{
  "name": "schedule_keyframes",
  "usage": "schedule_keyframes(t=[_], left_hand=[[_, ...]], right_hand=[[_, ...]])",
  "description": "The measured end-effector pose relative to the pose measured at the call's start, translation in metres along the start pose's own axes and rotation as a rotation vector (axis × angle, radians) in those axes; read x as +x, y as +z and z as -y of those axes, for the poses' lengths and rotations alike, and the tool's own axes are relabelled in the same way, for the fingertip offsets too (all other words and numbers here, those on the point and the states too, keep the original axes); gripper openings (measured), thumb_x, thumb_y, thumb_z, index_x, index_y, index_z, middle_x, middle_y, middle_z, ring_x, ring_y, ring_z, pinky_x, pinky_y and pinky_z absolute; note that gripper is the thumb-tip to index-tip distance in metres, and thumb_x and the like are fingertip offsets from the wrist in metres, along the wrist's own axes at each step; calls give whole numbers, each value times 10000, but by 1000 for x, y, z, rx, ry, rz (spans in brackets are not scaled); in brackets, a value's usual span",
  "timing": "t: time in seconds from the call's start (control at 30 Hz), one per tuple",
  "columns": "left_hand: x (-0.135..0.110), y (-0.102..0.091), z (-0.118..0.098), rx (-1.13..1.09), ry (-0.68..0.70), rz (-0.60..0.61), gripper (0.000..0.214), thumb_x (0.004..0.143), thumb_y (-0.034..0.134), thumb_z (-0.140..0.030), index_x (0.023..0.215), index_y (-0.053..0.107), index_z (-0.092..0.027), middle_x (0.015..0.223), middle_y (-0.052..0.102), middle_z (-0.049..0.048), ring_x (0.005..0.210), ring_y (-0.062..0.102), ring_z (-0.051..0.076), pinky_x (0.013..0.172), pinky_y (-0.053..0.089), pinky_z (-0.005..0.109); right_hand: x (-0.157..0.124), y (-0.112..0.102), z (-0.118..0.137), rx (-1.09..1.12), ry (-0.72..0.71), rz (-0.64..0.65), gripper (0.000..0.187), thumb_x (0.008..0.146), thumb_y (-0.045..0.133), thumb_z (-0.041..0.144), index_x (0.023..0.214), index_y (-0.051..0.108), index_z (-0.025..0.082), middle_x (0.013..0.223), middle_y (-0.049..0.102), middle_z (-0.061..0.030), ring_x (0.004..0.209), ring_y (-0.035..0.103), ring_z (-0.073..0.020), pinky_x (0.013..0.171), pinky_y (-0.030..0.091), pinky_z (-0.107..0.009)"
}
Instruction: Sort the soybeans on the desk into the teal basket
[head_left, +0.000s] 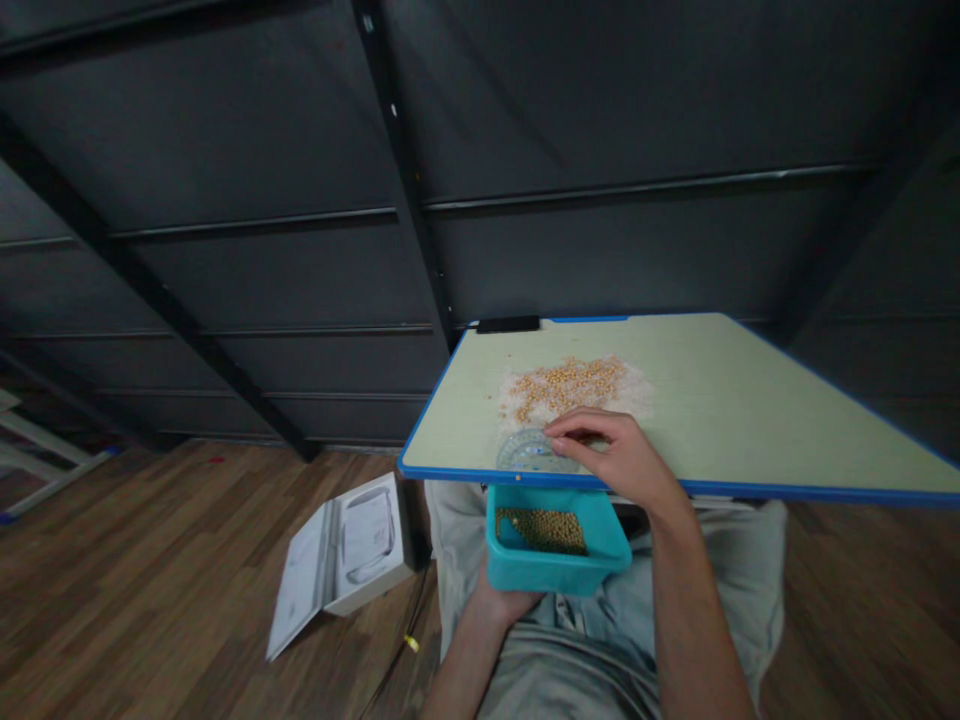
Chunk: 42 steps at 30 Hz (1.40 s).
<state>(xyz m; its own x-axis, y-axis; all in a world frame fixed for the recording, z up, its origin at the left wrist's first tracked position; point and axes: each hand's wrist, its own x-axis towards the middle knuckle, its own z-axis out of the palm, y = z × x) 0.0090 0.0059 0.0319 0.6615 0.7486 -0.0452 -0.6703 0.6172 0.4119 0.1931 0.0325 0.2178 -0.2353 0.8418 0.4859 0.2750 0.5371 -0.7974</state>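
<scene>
My left hand (502,600) grips a teal plastic tub (551,575) from below and from its left side. The tub sits at my lap, just under the near table edge, with many small yellow-brown beans (551,530) inside. Over the table edge, my right hand (604,445) is closed, thumb and fingertips pinched together. Its fingertips are at the right side of a clear, curved-edged dish or plate (525,452) with bluish flecks; what they pinch is too small to tell. Beyond lie orange-yellow beans (570,380) on a spread of white grains (637,393).
The pale green tabletop (750,400) has a blue rim, with a black bar (508,325) at its far left edge. An open white box (367,540) and a thin cable (405,640) lie on the wooden floor. Dark wall panels (637,120) stand behind.
</scene>
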Motion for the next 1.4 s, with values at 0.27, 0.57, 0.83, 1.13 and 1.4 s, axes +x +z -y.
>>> schedule_keyframes(t=[0.27, 0.57, 0.83, 1.13, 1.4], left_hand=[[-7, 29, -4, 63, -38, -240, 356, 959, 461, -368, 1050, 791, -273, 1264, 793, 52, 1453, 525, 278, 1282, 275, 521], [-8, 13, -2, 27, -28, -282, 328, 929, 529, -387, 1104, 753, -224, 1247, 794, 93, 1427, 557, 299, 1259, 329, 560], [-10, 1, 0, 22, -52, -280, 362, 926, 519, -444, 1103, 762, -243, 1242, 793, 105, 1431, 548, 314, 1240, 349, 554], [-10, 0, -1, 36, -33, -310, 314, 908, 552, -408, 1058, 771, -241, 1206, 806, 89, 1451, 524, 302, 1264, 306, 543], [-7, 3, -1, 10, -41, -298, 337, 926, 538, -434, 1050, 770, -223, 1257, 787, 105, 1469, 508, 306, 1264, 318, 567]], right_hand=[[2, 1, -4, -47, 16, -49, 120, 923, 696, 214, 936, 805, 263, 986, 813, -40, 920, 740, -214, 824, 573, -372], [4, 1, -16, -151, 26, -208, 146, 936, 661, 227, 947, 804, 248, 1019, 806, -60, 942, 739, -237, 802, 568, -376], [4, -1, -17, -161, 24, -392, 169, 933, 628, 210, 953, 795, 228, 1039, 787, -85, 950, 723, -241, 758, 567, -360], [3, -2, -21, -177, 35, -357, 191, 933, 608, 196, 940, 794, 240, 1039, 783, -81, 962, 721, -243, 741, 561, -358], [3, -2, -18, -136, 12, -299, 177, 942, 623, 213, 937, 796, 250, 1069, 784, -77, 1005, 719, -244, 800, 566, -375]])
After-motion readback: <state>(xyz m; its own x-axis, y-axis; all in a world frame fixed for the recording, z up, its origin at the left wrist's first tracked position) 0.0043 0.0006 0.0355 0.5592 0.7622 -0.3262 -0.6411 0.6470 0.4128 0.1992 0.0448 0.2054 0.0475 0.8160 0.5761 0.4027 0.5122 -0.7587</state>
